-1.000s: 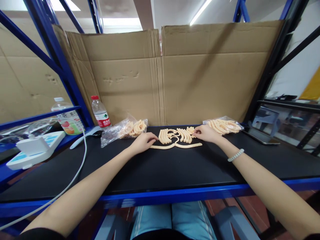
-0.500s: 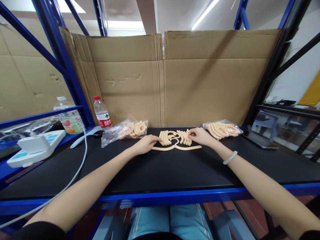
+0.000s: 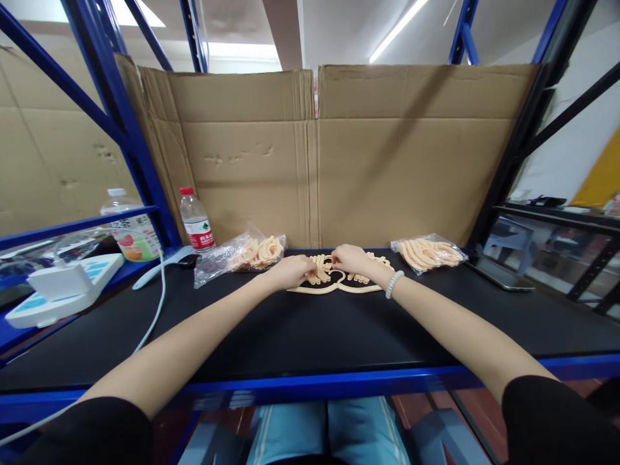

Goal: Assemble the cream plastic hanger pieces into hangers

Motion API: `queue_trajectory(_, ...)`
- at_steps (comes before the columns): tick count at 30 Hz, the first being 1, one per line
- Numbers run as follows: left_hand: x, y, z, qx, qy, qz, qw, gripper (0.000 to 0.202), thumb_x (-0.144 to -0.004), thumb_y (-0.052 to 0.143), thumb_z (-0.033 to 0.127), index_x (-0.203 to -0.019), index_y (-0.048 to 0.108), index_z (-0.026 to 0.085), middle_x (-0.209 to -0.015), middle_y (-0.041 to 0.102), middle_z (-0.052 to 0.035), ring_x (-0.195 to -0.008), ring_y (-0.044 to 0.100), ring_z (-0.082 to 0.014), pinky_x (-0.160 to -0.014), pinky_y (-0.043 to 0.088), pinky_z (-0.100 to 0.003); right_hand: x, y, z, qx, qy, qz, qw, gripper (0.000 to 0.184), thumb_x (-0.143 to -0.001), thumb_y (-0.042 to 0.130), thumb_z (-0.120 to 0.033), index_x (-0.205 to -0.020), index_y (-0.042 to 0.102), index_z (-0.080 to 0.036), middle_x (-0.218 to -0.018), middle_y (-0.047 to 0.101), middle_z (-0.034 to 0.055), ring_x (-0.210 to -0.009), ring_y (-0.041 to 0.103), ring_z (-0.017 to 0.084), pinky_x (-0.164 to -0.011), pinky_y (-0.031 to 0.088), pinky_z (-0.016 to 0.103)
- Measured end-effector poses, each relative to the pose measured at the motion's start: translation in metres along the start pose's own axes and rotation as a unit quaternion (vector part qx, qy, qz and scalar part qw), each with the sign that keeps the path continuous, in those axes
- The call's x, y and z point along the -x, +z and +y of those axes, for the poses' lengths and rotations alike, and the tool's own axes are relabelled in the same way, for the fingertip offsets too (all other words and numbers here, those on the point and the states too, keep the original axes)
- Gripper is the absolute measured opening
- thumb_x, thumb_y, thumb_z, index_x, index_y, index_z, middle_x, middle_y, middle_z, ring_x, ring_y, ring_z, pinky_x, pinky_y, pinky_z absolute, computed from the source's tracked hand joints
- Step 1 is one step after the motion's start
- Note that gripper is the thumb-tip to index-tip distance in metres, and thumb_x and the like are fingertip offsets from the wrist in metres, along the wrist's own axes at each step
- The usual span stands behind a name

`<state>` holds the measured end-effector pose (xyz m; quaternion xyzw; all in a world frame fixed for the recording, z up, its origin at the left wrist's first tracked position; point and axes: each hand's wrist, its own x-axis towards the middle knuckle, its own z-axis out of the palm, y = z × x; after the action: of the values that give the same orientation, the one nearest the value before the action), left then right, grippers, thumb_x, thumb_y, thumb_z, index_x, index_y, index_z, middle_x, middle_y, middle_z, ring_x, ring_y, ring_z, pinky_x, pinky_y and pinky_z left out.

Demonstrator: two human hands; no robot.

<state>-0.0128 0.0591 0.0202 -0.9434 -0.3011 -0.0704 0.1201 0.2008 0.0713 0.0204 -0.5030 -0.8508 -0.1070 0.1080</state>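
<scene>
On the smooth black tabletop, curved, cream-coloured strips are laid, partly hidden by the left hand and right hand; both are narrowed, but whether anything is gripped cannot be told.

- Brown cardboard panels stand behind a black-topped workbench edged in blue metal.
- A blue steel upright leans into view at left.
- A tube light shines against the pale ceiling.
- A white wall rises at right; reddish-brown flooring shows below.
</scene>
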Motion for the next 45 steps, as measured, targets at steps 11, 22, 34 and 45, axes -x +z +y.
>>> queue_trajectory(11, -0.004, -0.001, -0.007, -0.073, 0.123, 0.029, 0.989, 0.017, -0.078, 0.052, 0.008, -0.083, 0.063, 0.019, -0.077, 0.066, -0.0051, -0.078, 0.060, -0.0174, -0.069, 0.043, -0.025, 0.003, 0.000, 0.000, 0.053, -0.022, 0.068, 0.996, 0.021, -0.088, 0.047, -0.020, -0.087, 0.067, -0.016, -0.093, 0.066, 0.0111, -0.091, 0.058, 0.021, -0.074, 0.039, 0.027)
queue_trajectory(22, -0.003, -0.001, -0.010, -0.056, 0.123, 0.059, 0.989, 0.016, -0.077, 0.047, 0.009, -0.079, 0.060, 0.017, -0.076, 0.061, -0.0068, -0.074, 0.057, -0.0169, -0.070, 0.044, -0.025, 0.032, -0.033, -0.005, -0.123, 0.118, 0.313, 0.934, 0.023, -0.091, 0.040, -0.028, -0.101, 0.058, -0.017, -0.075, 0.065, 0.0047, -0.065, 0.059, 0.016, -0.060, 0.034, 0.025)
queue_trajectory(34, 0.012, -0.001, -0.005, 0.225, -0.042, 0.120, 0.966, 0.015, -0.091, 0.036, 0.022, -0.103, 0.044, 0.019, -0.085, 0.061, -0.0020, -0.066, 0.061, -0.0117, -0.063, 0.049, -0.025, 0.061, -0.020, -0.019, -0.459, 0.074, 0.291, 0.836, 0.020, -0.084, 0.047, -0.033, -0.091, 0.057, -0.018, -0.075, 0.067, 0.0049, -0.069, 0.066, 0.017, -0.059, 0.051, 0.027)
queue_trajectory(45, 0.009, -0.027, 0.056, 0.287, -0.032, 0.215, 0.933, 0.024, -0.095, 0.038, 0.033, -0.086, 0.053, 0.016, -0.084, 0.052, -0.0029, -0.065, 0.056, -0.0102, -0.061, 0.050, -0.023, 0.068, -0.025, -0.051, -0.656, 0.058, 0.154, 0.736, 0.024, -0.072, 0.056, -0.026, -0.092, 0.067, -0.018, -0.079, 0.068, 0.0032, -0.071, 0.065, 0.016, -0.061, 0.056, 0.028)
